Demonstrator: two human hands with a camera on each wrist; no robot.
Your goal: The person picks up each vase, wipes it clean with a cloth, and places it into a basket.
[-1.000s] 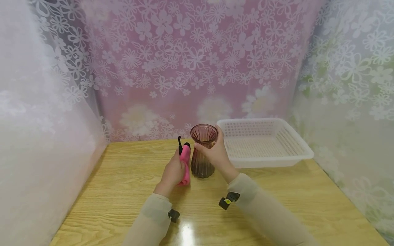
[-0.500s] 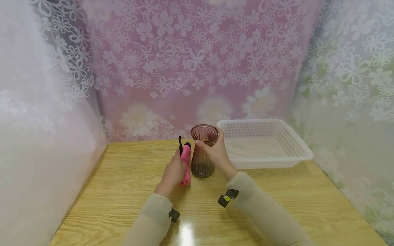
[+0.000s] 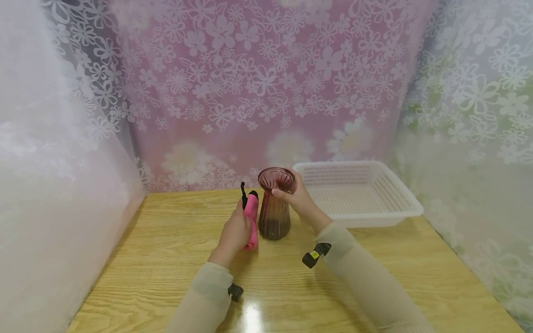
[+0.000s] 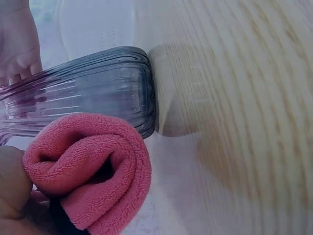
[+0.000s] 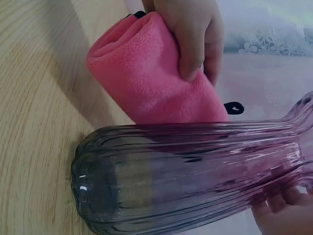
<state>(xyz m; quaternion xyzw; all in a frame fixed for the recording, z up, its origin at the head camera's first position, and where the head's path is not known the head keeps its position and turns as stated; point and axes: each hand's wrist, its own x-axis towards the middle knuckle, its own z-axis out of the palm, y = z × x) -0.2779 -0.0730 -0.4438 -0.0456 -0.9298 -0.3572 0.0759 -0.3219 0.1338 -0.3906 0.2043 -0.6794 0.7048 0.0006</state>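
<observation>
The vase (image 3: pixel 274 208) stands upright on the table (image 3: pixel 166 259). The right hand (image 3: pixel 300 200) grasps its rim to steady it, while the left hand (image 3: pixel 234 233) clasps a cloth (image 3: pixel 251 217) against its side.

A ribbed, purple-tinted glass vase (image 5: pixel 190 174) filled the lower half of the frame, its rounded base toward the left and its flared rim running off the right edge. The base sat on a pale wood-grain table (image 5: pixel 34 122). Fingertips of the right hand (image 5: pixel 276 213) showed at the bottom right corner, touching the glass near the rim. Just behind the vase, touching its side, lay a rolled pink cloth (image 5: pixel 151 83) with a fuzzy nap. The left hand (image 5: pixel 190 32) gripped the roll from above, fingers curled over its upper edge. A small black piece (image 5: pixel 234 107) showed beside the cloth's far end. A floral backdrop (image 5: pixel 274 39) was blurred beyond.
</observation>
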